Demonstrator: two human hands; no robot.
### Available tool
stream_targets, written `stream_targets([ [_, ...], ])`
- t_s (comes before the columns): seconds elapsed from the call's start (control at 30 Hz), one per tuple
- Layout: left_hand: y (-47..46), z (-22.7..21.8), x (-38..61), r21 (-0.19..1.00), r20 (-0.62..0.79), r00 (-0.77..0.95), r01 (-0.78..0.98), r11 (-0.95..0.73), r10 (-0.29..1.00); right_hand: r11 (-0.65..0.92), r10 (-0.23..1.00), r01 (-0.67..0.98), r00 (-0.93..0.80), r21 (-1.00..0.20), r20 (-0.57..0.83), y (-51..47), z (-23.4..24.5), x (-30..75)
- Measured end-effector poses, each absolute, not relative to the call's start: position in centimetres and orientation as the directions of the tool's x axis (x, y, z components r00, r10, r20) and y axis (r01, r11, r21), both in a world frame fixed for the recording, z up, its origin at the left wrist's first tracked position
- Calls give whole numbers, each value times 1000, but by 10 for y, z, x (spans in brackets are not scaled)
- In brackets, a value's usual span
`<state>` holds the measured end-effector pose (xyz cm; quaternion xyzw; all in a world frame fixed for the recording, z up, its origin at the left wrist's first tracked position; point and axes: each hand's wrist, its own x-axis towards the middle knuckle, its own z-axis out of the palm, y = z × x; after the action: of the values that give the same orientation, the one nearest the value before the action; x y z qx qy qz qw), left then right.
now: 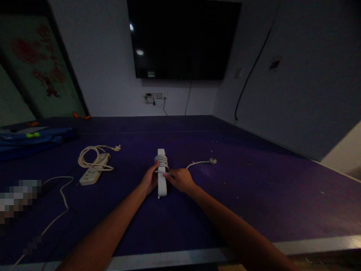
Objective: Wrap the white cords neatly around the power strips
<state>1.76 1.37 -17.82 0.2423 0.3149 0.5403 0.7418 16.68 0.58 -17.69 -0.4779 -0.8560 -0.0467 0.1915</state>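
A white power strip (161, 185) stands on its narrow side in front of me, with several turns of its white cord (161, 161) wound around its far half. My left hand (149, 180) grips the strip from the left, thumb on the coils. From the right, my right hand (182, 178) pinches the cord where it crosses the strip; its fingers are partly hidden. Beyond that hand the loose end of the cord runs right to a plug (212, 161) lying on the purple surface (197, 218).
To the left lies a second power strip (91, 177) with its cord loosely looped on top. Farther left are a blurred-out object (19, 195), a thin white cable (66, 199) and blue cloth (53, 137). A large black screen (183, 41) hangs on the back wall.
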Motion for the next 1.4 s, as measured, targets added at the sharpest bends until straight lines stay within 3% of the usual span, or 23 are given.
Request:
stream_targets([
  [0.23, 10, -174, 18, 725, -172, 247, -623, 293, 953, 543, 815, 829, -482, -134, 323, 6, -177, 167],
  [1.4, 9, -171, 19, 733, -213, 237, -603, 315, 948, 566, 806, 805, -494, -179, 326, 7, -179, 166],
])
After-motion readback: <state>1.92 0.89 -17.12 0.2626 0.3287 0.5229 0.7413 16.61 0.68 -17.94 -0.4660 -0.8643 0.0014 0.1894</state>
